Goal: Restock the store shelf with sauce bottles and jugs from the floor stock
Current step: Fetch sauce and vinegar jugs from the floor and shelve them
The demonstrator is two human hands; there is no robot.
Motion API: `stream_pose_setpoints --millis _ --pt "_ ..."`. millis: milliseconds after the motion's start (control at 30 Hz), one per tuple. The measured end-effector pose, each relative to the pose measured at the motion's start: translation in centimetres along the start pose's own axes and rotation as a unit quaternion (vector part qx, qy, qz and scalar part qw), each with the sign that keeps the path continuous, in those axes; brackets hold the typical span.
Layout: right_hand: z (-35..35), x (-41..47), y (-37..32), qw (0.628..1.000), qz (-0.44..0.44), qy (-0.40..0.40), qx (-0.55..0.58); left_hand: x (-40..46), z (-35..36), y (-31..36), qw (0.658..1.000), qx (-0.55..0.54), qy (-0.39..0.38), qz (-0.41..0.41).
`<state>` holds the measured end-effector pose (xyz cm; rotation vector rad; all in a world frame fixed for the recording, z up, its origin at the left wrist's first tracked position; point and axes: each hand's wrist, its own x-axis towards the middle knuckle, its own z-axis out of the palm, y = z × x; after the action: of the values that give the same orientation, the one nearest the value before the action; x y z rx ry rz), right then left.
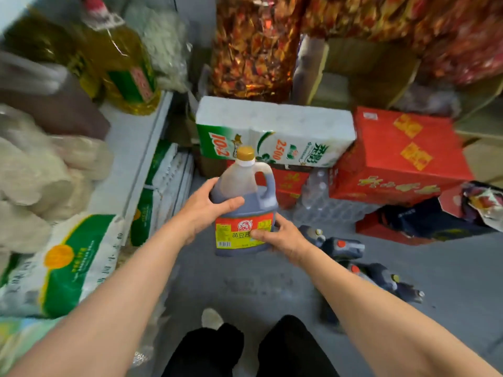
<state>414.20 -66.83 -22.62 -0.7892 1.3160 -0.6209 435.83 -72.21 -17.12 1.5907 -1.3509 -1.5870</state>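
Both hands hold a dark soy sauce jug (245, 208) upright above the floor (245, 289): left hand (206, 206) wraps its shoulder, right hand (280, 235) clasps the labelled base beside the shelf (141, 137).

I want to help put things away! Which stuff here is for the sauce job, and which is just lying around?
For the job:
- sauce jug, held by the left hand and right hand
- dark bottles on the floor
- white shelf

Just lying about:
- tissue pack
- red boxes
- rice sacks
- oil bottle on the shelf
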Motion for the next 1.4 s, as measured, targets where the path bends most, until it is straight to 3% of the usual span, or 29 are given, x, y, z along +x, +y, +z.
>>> stream_pose_setpoints --millis 300,533,667,833,1067,1267,1400 --pt "11.1 0.0 -16.8 0.981 -0.172 -0.079 -0.031 -6.7 -13.6 12.4 0.978 0.012 0.159 0.133" --pt "17.4 -1.3 -27.7 0.945 -0.296 -0.13 -0.037 -12.7 -20.4 20.6 0.939 0.062 0.279 0.191" --pt "21.0 -1.4 -33.4 0.915 -0.348 -0.197 -0.053 -16.4 -23.5 23.9 0.898 0.07 0.374 0.22" --pt "27.6 -0.7 -36.8 0.88 -0.356 -0.3 -0.095 -20.4 -26.7 24.6 0.849 0.089 0.487 0.185" --pt "36.7 1.4 -35.5 0.839 -0.307 -0.417 -0.168 -24.2 -30.3 19.9 0.786 0.065 0.608 0.088" --pt "42.6 3.1 -34.8 0.811 -0.289 -0.47 -0.193 -25.6 -32.5 17.5 0.748 0.011 0.661 0.051" --pt "45.7 4.1 -35.8 0.785 -0.293 -0.496 -0.229 -25.0 -33.5 17.6 0.698 0.058 0.713 0.03"
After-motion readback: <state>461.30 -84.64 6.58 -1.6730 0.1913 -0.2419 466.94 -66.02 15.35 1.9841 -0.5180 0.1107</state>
